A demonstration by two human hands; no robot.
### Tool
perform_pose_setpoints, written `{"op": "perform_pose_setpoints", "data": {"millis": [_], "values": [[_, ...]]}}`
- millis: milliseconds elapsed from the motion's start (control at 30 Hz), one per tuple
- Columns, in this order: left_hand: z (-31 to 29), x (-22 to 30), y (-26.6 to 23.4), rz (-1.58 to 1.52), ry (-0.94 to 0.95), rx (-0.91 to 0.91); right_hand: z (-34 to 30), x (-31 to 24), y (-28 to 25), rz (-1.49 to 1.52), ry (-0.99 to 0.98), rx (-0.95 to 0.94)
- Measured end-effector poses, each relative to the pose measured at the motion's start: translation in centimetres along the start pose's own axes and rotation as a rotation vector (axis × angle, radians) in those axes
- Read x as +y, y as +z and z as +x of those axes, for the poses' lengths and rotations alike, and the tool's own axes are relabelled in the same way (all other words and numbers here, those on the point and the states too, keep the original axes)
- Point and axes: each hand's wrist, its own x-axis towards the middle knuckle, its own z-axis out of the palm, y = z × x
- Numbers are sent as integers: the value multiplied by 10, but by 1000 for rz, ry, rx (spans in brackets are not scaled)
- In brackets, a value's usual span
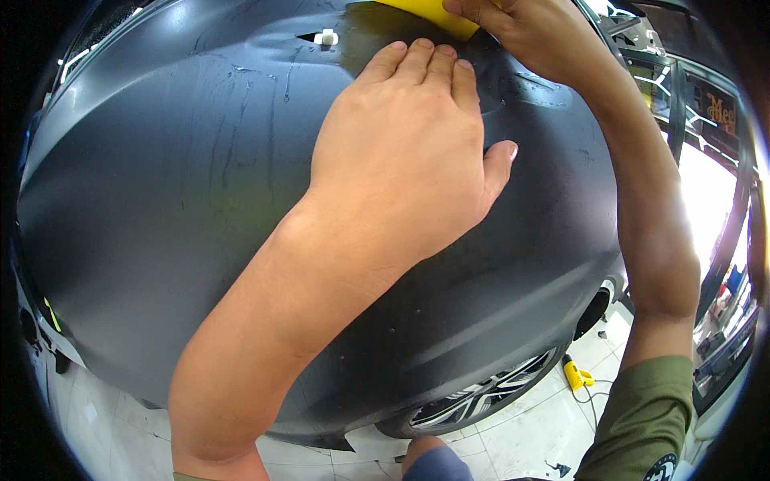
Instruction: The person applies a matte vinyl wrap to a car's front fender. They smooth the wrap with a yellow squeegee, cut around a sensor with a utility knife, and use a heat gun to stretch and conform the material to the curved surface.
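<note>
Far to the left of the left hand, a smooth dark grey car panel (120, 216) spreads out, curving away at its edge. Nearer the hand on that side, thin wet streaks (228, 144) run down the panel. Just up and left of the fingertips, a small white clip (326, 38) sits in a narrow slot.

The left hand (401, 136) lies palm down on the panel, grasping nothing, its four fingers close together and pointing up, the thumb spread to the right. Right above its fingertips is a yellow sheet (437, 14), cut off by the upper edge of view. Well below the hand is a wheel (473, 401) with a spoked rim.

Up and right of the left hand, the right hand (533, 36) meets the sheet's right edge; whether it grips the sheet, I cannot tell. Far below the right hand, a yellow tool (573, 375) with a cord rests on the pale tiled floor (521, 425), left of a green sleeve (646, 413).
</note>
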Motion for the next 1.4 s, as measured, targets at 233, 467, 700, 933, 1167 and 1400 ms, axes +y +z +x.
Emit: {"op": "perform_pose_setpoints", "data": {"millis": [233,467,700,933,1167,1400], "values": [[2,3,2,29,-8,5,1,12,20,54,-110,86],[11,5,-10,34,-47,-124,10,1,-4,193,-41,-43],[12,3,-11,104,-53,-146,3,23,-54,373,77,121],[11,2,-7,86,-40,-100,-14,-1,-36,239,182,96],[11,-3,-5,60,-8,-71,-10,-5,-8,45,43,119],[7,-5,-4,56,-1,-60,2,-20,-12,-131,-26,-13]]}}
